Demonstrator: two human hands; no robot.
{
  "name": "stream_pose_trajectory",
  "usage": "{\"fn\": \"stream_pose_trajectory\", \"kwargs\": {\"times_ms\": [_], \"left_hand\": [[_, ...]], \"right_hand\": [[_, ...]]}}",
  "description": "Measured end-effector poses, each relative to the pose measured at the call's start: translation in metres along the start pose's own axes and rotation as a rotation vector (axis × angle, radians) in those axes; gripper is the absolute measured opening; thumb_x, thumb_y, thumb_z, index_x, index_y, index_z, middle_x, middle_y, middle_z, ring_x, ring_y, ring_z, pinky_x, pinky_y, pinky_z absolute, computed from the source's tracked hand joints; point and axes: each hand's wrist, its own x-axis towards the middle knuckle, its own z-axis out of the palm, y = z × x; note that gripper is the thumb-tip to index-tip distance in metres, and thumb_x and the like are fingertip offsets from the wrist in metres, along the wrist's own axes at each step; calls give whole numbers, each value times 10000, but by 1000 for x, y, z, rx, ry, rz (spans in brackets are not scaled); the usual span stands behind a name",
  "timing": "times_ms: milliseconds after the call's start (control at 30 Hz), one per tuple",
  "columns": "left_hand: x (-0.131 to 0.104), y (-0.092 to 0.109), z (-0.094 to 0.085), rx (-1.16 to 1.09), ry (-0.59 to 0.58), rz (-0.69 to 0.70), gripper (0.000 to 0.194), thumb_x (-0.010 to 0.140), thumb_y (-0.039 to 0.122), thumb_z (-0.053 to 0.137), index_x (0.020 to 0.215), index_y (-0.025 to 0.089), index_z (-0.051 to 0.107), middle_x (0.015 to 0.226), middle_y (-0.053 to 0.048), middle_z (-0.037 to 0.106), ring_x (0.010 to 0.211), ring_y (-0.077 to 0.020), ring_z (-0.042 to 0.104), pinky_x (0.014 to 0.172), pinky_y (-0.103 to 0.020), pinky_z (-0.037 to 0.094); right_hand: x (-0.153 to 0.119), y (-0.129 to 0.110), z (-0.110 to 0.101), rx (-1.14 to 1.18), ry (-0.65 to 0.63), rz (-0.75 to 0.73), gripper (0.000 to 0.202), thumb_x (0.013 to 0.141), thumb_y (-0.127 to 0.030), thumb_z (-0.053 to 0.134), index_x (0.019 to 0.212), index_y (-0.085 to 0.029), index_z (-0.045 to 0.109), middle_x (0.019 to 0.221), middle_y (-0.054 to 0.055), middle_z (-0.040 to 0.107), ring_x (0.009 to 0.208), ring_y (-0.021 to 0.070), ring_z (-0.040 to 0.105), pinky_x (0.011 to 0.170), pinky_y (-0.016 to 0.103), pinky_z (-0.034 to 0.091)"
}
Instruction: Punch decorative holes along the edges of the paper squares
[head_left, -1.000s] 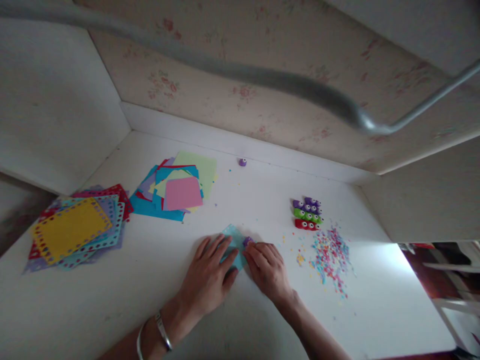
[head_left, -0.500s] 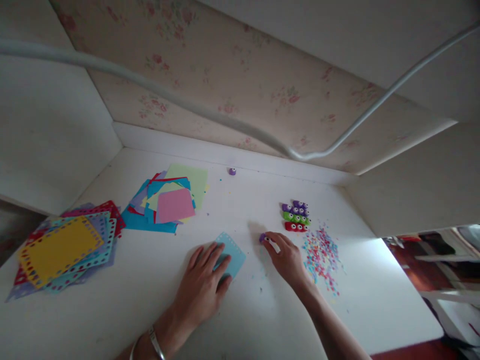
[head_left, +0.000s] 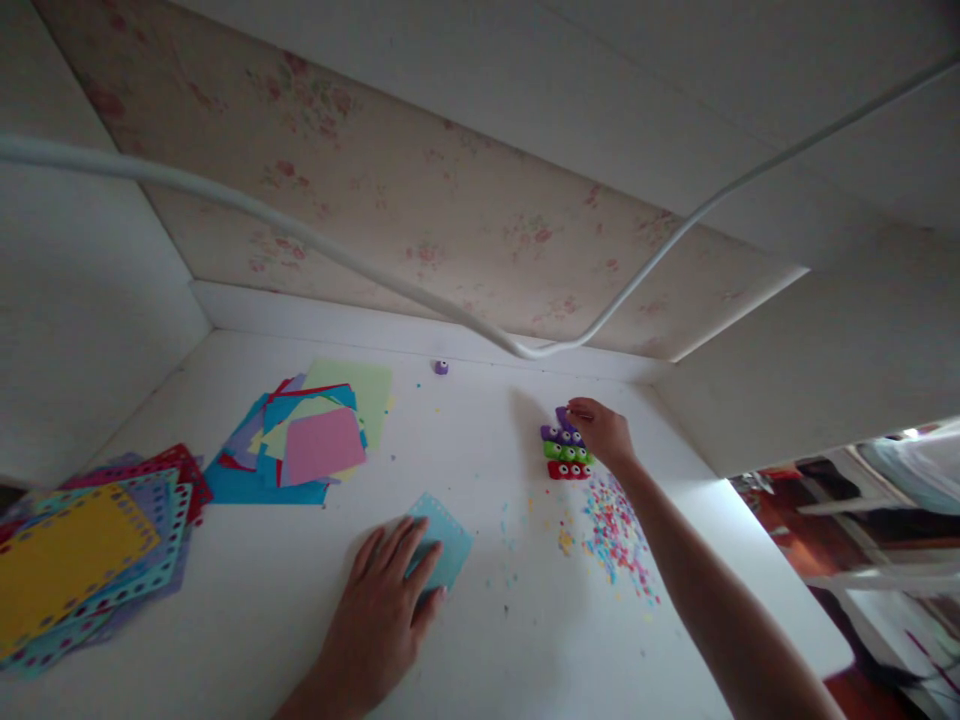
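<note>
My left hand [head_left: 386, 600] lies flat with its fingers spread on a small light blue sheet of paper [head_left: 442, 545], which has punched holes along its upper edge. My right hand [head_left: 604, 430] reaches to the far right, its thumb and fingers pinched on a purple craft punch [head_left: 562, 414]. That punch is at the back of a tight group of small punches. In front of it are other purple punches [head_left: 551, 434], a row of green punches [head_left: 564, 453] and a row of red punches [head_left: 568, 470]. Part of the group is hidden behind my fingers.
A single purple punch [head_left: 442, 368] stands near the back edge. Plain coloured papers [head_left: 326, 445] are piled at left of centre, with hole-edged sheets [head_left: 75, 560] farther left. Paper confetti [head_left: 619, 540] is scattered at right. A white cable [head_left: 375, 270] hangs across the view.
My right hand has carried the purple punch from beside the light blue paper to the group of punches at back right. My left hand stays on the paper. The view has shifted somewhat.
</note>
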Motion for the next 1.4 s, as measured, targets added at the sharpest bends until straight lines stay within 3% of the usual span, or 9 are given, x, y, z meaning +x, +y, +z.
{"fn": "stream_pose_trajectory", "kwargs": {"times_ms": [200, 333, 433, 567, 733, 833, 967, 1167, 1400], "left_hand": [[0, 0, -1, -22, -31, -24, 401, 895, 272, 592, 1296, 269, 585, 1442, -87, 521, 1318, -296, 471, 1092, -536, 322], [0, 2, -4, -50, -63, -42, 414, 895, 263, 592, 1309, 267, 573, 1447, -101, 511, 1331, -302, 462, 1094, -555, 341], [-1, 2, -4, -77, -64, -50, 421, 883, 244, 608, 1302, 263, 574, 1458, -113, 492, 1339, -301, 459, 1099, -556, 358], [-2, 0, -1, -127, -28, -98, 472, 831, 230, 684, 1291, 244, 579, 1459, -129, 473, 1334, -308, 465, 1086, -529, 407], [2, -7, -8, -119, 1, -199, 589, 765, 261, 777, 1309, 188, 563, 1429, -156, 489, 1327, -339, 453, 1087, -520, 407], [6, -9, -15, -88, 4, -298, 658, 735, 294, 811, 1324, 165, 548, 1401, -168, 525, 1280, -349, 482, 1075, -533, 388], [8, -10, -21, -83, -13, -376, 715, 730, 291, 819, 1363, 177, 510, 1366, -156, 562, 1206, -349, 513, 1027, -531, 385], [7, -17, -19, -169, -19, -441, 766, 690, 234, 825, 1373, 186, 483, 1202, -108, 588, 1105, -302, 519, 974, -456, 409], [11, -20, -22, -581, 69, -507, 518, 761, 112, 630, 1262, 182, 517, 1171, -92, 558, 1093, -255, 573, 984, -425, 444]], "right_hand": [[12, 23, 17, -124, -130, -58, 230, 786, -236, 625, 987, -253, 736, 915, 21, 788, 876, 223, 743, 820, 328, 562], [14, 13, 17, -178, -148, -127, 270, 799, -231, 606, 1036, -228, 736, 1073, 68, 756, 999, 258, 707, 936, 392, 523], [23, -18, 32, -176, -160, -210, 322, 841, -211, 555, 1126, -190, 705, 1175, 108, 712, 1055, 265, 679, 983, 427, 500], [42, -84, 84, -123, -250, -358, 376, 889, -215, 533, 1251, -221, 633, 1266, 73, 665, 1065, 212, 672, 977, 369, 520], [73, -157, 147, -93, -322, -460, 512, 917, -142, 510, 1426, -181, 469, 1542, 107, 391, 1397, 236, 398, 1148, 384, 359], [85, -175, 159, -96, -381, -459, 383, 964, -207, 527, 1346, -208, 537, 1440, 119, 500, 1288, 245, 508, 1082, 431, 425], [86, -176, 155, -91, -422, -413, 316, 958, -352, 589, 1229, -189, 583, 1264, 88, 593, 1055, 220, 622, 893, 440, 539], [42, -164, 131, 52, -406, -335, 211, 946, -266, 570, 1122, -210, 670, 1209, 100, 670, 1133, 238, 619, 1018, 414, 458], [-83, -131, 86, 351, -378, -181, 348, 956, -330, 498, 1278, -227, 582, 1105, 78, 741, 984, 198, 717, 850, 335, 569]]}}
